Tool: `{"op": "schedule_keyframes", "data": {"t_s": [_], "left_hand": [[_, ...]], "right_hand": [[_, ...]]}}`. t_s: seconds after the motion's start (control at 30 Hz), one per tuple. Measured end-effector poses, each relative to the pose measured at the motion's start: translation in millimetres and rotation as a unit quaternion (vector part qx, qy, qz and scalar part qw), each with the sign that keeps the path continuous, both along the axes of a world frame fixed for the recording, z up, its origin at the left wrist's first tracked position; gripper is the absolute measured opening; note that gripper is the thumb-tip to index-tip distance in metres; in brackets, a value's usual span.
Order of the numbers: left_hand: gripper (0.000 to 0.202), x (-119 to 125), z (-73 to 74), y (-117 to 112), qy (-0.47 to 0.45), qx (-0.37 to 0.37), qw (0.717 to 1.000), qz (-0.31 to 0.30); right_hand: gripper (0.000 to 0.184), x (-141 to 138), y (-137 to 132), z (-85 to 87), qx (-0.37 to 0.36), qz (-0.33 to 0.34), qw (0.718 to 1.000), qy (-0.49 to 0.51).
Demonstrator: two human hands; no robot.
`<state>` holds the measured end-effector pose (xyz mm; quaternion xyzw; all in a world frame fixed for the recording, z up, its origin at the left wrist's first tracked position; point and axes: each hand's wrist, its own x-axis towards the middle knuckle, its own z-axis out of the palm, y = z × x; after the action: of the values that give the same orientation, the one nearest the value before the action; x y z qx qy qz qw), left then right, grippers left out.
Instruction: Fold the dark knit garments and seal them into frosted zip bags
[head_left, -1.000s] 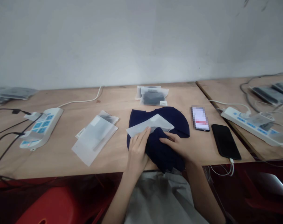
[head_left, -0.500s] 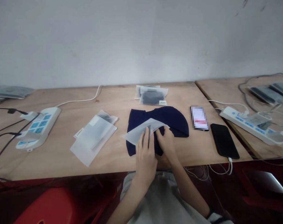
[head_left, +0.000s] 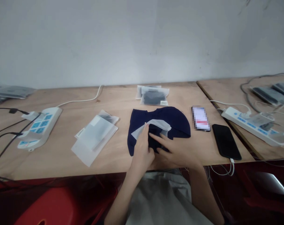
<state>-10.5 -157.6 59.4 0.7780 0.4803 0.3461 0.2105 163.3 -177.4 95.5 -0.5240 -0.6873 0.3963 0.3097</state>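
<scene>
A dark navy cloth [head_left: 174,120] lies on the wooden table [head_left: 62,156] in front of me, part of it folded toward the near edge. A translucent white plastic bag [head_left: 159,124] lies across it. My left hand [head_left: 142,150] presses on the bag's left end and the folded cloth, fingers together and extended. My right hand [head_left: 176,150] lies flat on the cloth beside it, fingers stretched toward the bag.
Empty plastic bags [head_left: 95,134] lie to the left, packed bags [head_left: 153,95] behind the cloth. Two phones [head_left: 200,118] [head_left: 226,141] rest to the right. Power strips [head_left: 40,126] [head_left: 254,125] with cables sit at both sides. A red stool [head_left: 52,209] stands below left.
The bag has been drawn in over the folded cloth and looks more crumpled. My right hand has moved right and flattened; my left hand shifted slightly forward.
</scene>
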Motion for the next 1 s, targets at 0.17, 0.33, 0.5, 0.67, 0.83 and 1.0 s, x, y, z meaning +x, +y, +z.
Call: {"op": "schedule_keyframes", "data": {"t_s": [0.17, 0.33, 0.5, 0.67, 0.83, 1.0], "left_hand": [[0.099, 2, 4.2, -2, 0.004, -0.003, 1.0, -0.013], [0.094, 13, 4.3, -13, 0.009, 0.019, 1.0, -0.012], [0.085, 16, -3.3, -10, 0.025, 0.061, 0.998, -0.018], [0.084, -3, -3.7, 3, 0.059, 0.051, 0.996, -0.031], [0.052, -20, 9.7, 2, 0.097, 0.045, 0.994, -0.024], [0.024, -15, 23.3, -20, 0.041, 0.101, 0.994, -0.006]], "right_hand": [[0.051, -7, 9, -11.6, 0.027, 0.001, 0.995, -0.091], [0.021, -36, 19, -35.0, 0.07, -0.175, 0.976, -0.107], [0.03, -48, 20, -38.6, 0.086, -0.203, 0.972, -0.086], [0.042, -21, 3, -22.8, 0.04, 0.024, 0.998, 0.037], [0.036, 15, -19, -25.4, -0.122, -0.141, 0.973, 0.135], [0.048, 32, -17, -44.7, -0.157, -0.255, 0.936, 0.182]]}}
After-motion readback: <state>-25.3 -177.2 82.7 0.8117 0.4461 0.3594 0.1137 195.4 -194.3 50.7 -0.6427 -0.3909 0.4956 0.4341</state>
